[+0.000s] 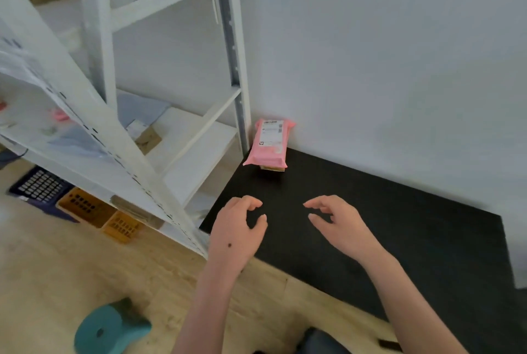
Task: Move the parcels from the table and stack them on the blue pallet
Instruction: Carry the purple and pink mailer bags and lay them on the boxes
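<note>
A pink parcel (269, 142) with a white label lies on a small tan box (272, 168) in the far left corner of the black table (399, 225), against the wall. My left hand (238, 228) and my right hand (338, 222) hover over the table's near part, side by side and apart, fingers loosely curled, holding nothing. Both are well short of the parcel. The blue pallet is not in view.
A white metal shelf rack (119, 114) stands left of the table, holding bags and a cardboard piece. Orange and dark blue crates (85, 206) sit under it on the wooden floor. A teal object (109, 328) lies on the floor at the lower left.
</note>
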